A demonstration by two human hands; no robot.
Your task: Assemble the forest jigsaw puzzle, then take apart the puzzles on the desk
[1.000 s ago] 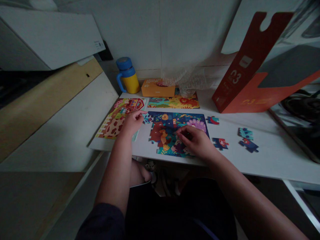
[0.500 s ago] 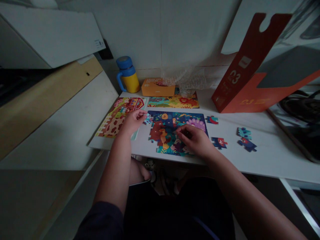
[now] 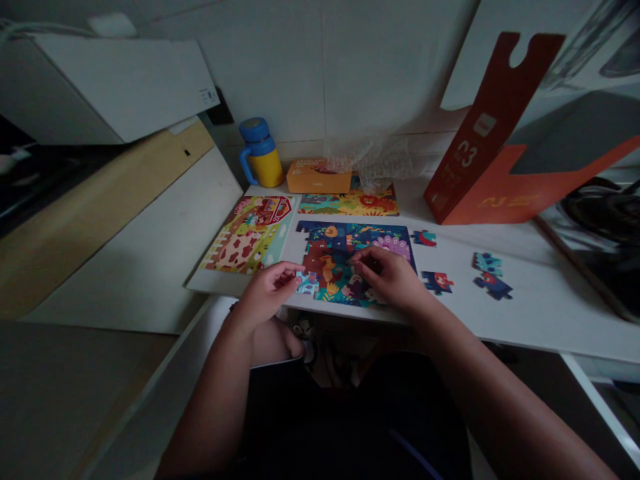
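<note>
My left hand [image 3: 270, 291] pinches a light-blue jigsaw piece [image 3: 307, 283] at the lower left corner of a dark blue animal jigsaw puzzle [image 3: 345, 233]. The piece is beside the puzzle's stepped left edge; whether it interlocks I cannot tell. My right hand [image 3: 387, 275] is over the middle of the puzzle with thumb and fingers drawn together. What its fingertips hold, if anything, is hidden. Loose jigsaw pieces lie right of the puzzle: a teal and red one [image 3: 424, 239], a blue and red one [image 3: 437, 282], and a light-blue one [image 3: 489, 264] touching a dark blue one [image 3: 494, 285].
A farm jigsaw [image 3: 250, 233] lies at the left, a yellow jungle jigsaw [image 3: 360, 202] behind. Along the wall stand a blue and yellow bottle [image 3: 266, 160], an orange box [image 3: 319, 178] and clear bubble wrap [image 3: 375, 163]. A tall orange carton [image 3: 480, 160] stands back right.
My left hand has moved down toward the table's front edge, carrying the light-blue piece from the puzzle's upper left to its lower left corner. My right hand has stayed nearly still.
</note>
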